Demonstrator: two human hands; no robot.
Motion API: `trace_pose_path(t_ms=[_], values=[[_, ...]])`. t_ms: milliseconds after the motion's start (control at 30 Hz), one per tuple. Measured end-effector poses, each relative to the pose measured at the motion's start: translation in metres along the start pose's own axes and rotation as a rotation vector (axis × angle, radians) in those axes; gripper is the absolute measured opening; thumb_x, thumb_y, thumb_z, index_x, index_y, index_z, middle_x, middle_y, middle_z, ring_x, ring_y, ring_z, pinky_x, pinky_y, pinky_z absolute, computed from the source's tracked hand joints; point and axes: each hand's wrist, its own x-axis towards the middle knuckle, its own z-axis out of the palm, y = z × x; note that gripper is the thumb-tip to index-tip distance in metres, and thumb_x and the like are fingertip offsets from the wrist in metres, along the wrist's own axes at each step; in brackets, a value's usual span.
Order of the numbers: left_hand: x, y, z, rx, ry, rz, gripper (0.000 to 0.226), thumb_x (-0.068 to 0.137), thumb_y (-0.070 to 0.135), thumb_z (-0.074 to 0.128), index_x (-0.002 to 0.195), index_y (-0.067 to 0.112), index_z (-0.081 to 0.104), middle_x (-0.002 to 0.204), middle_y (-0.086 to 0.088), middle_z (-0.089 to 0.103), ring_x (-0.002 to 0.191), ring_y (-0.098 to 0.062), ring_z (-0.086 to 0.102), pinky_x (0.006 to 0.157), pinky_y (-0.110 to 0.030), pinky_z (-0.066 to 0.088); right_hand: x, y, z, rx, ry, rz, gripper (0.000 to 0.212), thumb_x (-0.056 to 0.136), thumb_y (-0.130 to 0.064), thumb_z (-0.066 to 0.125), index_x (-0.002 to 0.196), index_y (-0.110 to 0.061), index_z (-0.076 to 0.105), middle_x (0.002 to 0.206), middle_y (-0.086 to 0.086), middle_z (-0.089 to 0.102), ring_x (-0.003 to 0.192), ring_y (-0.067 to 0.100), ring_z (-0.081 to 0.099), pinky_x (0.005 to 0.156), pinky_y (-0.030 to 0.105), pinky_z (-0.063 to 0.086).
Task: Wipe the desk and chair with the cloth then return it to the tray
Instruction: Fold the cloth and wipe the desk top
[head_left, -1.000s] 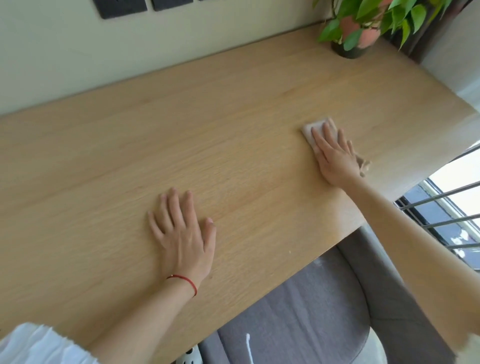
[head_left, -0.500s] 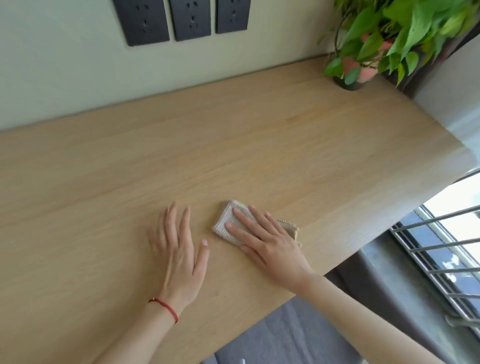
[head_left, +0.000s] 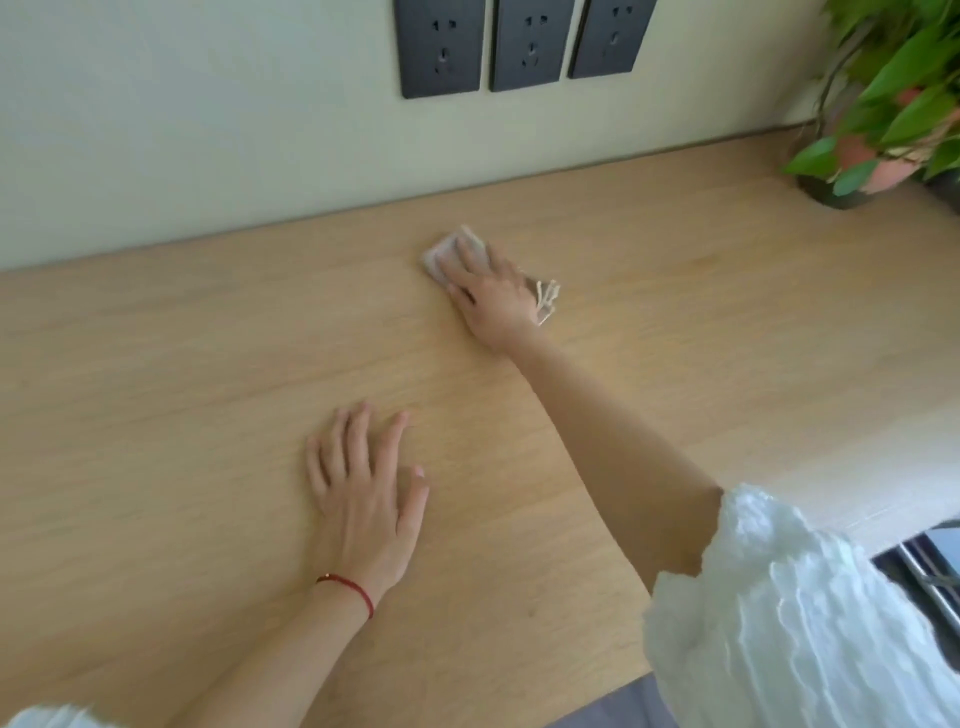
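Observation:
A small beige cloth (head_left: 451, 248) with a fringed edge lies flat on the light wooden desk (head_left: 675, 332), close to the back wall. My right hand (head_left: 493, 296) presses down on it, fingers spread over most of the cloth. My left hand (head_left: 363, 493) rests flat on the desk nearer to me, fingers apart, holding nothing; a red string bracelet circles its wrist. A sliver of the grey chair (head_left: 613, 712) shows under the desk's front edge at the bottom. No tray is in view.
Three dark wall sockets (head_left: 524, 41) sit on the pale wall above the desk. A potted green plant (head_left: 883, 119) stands at the desk's far right corner. Window bars (head_left: 930, 577) show at the lower right past the desk's edge.
My right hand slid the cloth from the desk's right side to the left beside my left hand, then away from me toward the wall. My left hand has stayed flat in place.

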Motion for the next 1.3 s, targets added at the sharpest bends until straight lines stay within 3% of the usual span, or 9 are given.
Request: trace_pose_path(t_ms=[133, 233, 333, 433, 567, 800, 900, 1133, 1300], values=[[-0.001, 0.002, -0.001, -0.097, 0.1, -0.023, 0.047, 0.082, 0.03, 0.034, 0.11, 0.003, 0.06, 0.122, -0.021, 0.053, 0.125, -0.041, 0.044, 0.108, -0.058, 0.028, -0.091, -0.06, 0.042, -0.024, -0.106, -0.381, 0.048, 0.1, -0.031, 0.038, 0.147, -0.035, 0.028, 0.161, -0.005, 0.014, 0.148, 0.029, 0.01, 0.12, 0.04, 0.009], [-0.002, 0.004, -0.003, -0.174, 0.136, -0.054, 0.046, 0.077, 0.029, 0.036, 0.106, 0.0, 0.059, 0.112, -0.02, 0.053, 0.107, -0.043, 0.052, 0.097, -0.057, 0.038, -0.143, -0.006, 0.033, 0.01, -0.051, -0.382, 0.047, 0.101, -0.032, 0.037, 0.147, -0.034, 0.029, 0.16, -0.006, 0.019, 0.148, 0.025, 0.014, 0.121, 0.038, 0.012], [0.0, 0.004, -0.002, -0.084, 0.08, -0.049, 0.06, 0.08, 0.035, 0.031, 0.126, 0.002, 0.051, 0.132, -0.021, 0.047, 0.109, -0.041, 0.049, 0.102, -0.058, 0.034, -0.146, 0.094, -0.005, -0.134, 0.052, -0.087, 0.05, 0.101, -0.025, 0.028, 0.149, -0.035, 0.017, 0.162, -0.003, 0.007, 0.149, 0.025, 0.009, 0.121, 0.042, 0.014], [0.002, 0.003, -0.001, -0.015, 0.047, -0.007, 0.063, 0.082, 0.038, 0.027, 0.134, 0.007, 0.047, 0.143, -0.021, 0.04, 0.126, -0.041, 0.041, 0.11, -0.059, 0.024, -0.145, 0.194, -0.048, -0.103, 0.184, 0.453, 0.051, 0.101, -0.019, 0.026, 0.15, -0.032, 0.018, 0.162, 0.0, 0.006, 0.147, 0.032, 0.01, 0.119, 0.048, 0.014], [0.001, 0.002, -0.001, 0.027, 0.01, 0.011, 0.065, 0.084, 0.042, 0.021, 0.139, 0.014, 0.042, 0.15, -0.016, 0.033, 0.139, -0.034, 0.026, 0.115, -0.056, 0.016, -0.139, 0.219, -0.058, -0.045, 0.248, 0.791, 0.046, 0.103, -0.03, 0.025, 0.149, -0.027, 0.024, 0.162, 0.002, 0.009, 0.146, 0.037, 0.009, 0.12, 0.047, 0.009], [-0.001, 0.002, -0.001, 0.002, 0.031, 0.009, 0.069, 0.08, 0.044, 0.018, 0.137, 0.014, 0.045, 0.15, -0.015, 0.034, 0.14, -0.033, 0.025, 0.115, -0.054, 0.012, -0.172, 0.061, 0.004, -0.014, 0.148, 0.227, 0.046, 0.101, -0.03, 0.036, 0.147, -0.032, 0.03, 0.16, -0.005, 0.017, 0.148, 0.029, 0.013, 0.12, 0.04, 0.011], [-0.002, 0.003, -0.001, -0.011, 0.054, 0.006, 0.07, 0.079, 0.042, 0.02, 0.135, 0.013, 0.048, 0.148, -0.017, 0.038, 0.138, -0.035, 0.029, 0.115, -0.053, 0.014, -0.229, 0.008, 0.03, 0.063, 0.194, 0.145, 0.043, 0.1, -0.031, 0.042, 0.143, -0.033, 0.04, 0.156, -0.007, 0.028, 0.148, 0.026, 0.015, 0.121, 0.039, 0.01], [-0.008, -0.001, 0.003, -0.048, 0.084, 0.034, 0.057, 0.085, 0.03, 0.032, 0.136, 0.008, 0.047, 0.147, -0.022, 0.037, 0.137, -0.038, 0.029, 0.115, -0.055, 0.015, -0.322, 0.019, 0.034, -0.024, 0.056, -0.262, 0.042, 0.1, -0.029, 0.038, 0.142, -0.031, 0.042, 0.154, -0.003, 0.034, 0.143, 0.03, 0.028, 0.117, 0.044, 0.025], [-0.02, 0.002, -0.003, -0.143, 0.097, 0.034, 0.048, 0.088, 0.012, 0.049, 0.135, 0.002, 0.044, 0.145, -0.027, 0.032, 0.133, -0.043, 0.029, 0.111, -0.05, 0.022, -0.288, 0.099, -0.005, 0.026, 0.204, 0.334, 0.042, 0.101, -0.027, 0.04, 0.143, -0.029, 0.041, 0.157, 0.0, 0.027, 0.145, 0.03, 0.024, 0.116, 0.045, 0.022]])
